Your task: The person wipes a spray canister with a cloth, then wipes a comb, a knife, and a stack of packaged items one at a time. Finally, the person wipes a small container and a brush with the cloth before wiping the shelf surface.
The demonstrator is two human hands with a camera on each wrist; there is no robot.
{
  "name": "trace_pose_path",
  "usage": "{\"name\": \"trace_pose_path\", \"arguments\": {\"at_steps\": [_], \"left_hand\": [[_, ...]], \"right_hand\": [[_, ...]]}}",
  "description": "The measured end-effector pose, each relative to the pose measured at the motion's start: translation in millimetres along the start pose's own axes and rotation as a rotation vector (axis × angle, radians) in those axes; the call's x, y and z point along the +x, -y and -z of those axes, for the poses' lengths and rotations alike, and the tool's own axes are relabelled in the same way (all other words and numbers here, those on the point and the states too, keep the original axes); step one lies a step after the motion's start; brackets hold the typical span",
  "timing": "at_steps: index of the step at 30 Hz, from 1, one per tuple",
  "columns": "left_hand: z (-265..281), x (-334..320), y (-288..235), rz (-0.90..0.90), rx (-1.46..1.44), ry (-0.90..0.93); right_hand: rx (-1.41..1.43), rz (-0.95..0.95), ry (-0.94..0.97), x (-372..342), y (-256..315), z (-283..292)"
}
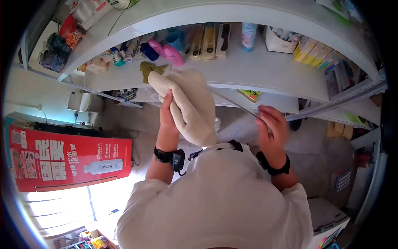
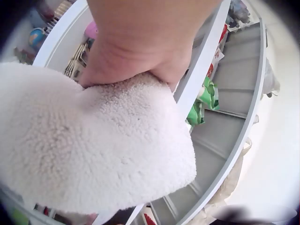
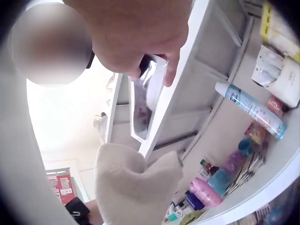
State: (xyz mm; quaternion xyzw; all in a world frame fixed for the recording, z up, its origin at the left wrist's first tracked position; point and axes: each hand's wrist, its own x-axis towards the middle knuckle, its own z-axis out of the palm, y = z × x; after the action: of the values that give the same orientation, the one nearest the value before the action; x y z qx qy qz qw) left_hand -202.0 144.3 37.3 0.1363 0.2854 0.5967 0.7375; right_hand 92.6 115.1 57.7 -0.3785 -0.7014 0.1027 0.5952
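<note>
In the head view, my left hand grips a folded, cream, fluffy cloth, thumb over its near fold. That cloth fills much of the left wrist view, where the left fingers are mostly hidden. My right hand pinches the end of a thin, flat package, seen edge-on to the right of the cloth. From the right wrist, the package shows a pale edge, clear film and something dark inside, with the right hand at its end.
A white shelf runs ahead, bearing pink bottles, a spray can, long flat packs and a white box. An olive cloth lies at its front edge. A red printed box stands left.
</note>
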Motion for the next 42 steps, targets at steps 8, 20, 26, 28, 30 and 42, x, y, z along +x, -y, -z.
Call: {"name": "trace_pose_path", "arguments": {"at_steps": [8, 20, 26, 28, 30, 42], "left_hand": [[-27, -5, 26, 0.102, 0.161, 0.021], [-4, 12, 6, 0.142, 0.023, -0.049], [-13, 5, 30, 0.087, 0.067, -0.105], [18, 6, 15, 0.035, 0.005, -0.181], [43, -6, -9, 0.0, -0.022, -0.199], [116, -101, -40, -0.323, -0.058, -0.537]], "right_hand": [[-0.002, 0.251, 0.471, -11, 11, -57], [0.032, 0.226, 0.646, -22, 9, -34], [0.196, -0.023, 0.509, -12, -22, -34], [0.331, -0.294, 0.346, -17, -40, -31], [0.281, -0.47, 0.255, -18, -76, -23], [0.09, -1.119, 0.068, 17, -322, -25]]}}
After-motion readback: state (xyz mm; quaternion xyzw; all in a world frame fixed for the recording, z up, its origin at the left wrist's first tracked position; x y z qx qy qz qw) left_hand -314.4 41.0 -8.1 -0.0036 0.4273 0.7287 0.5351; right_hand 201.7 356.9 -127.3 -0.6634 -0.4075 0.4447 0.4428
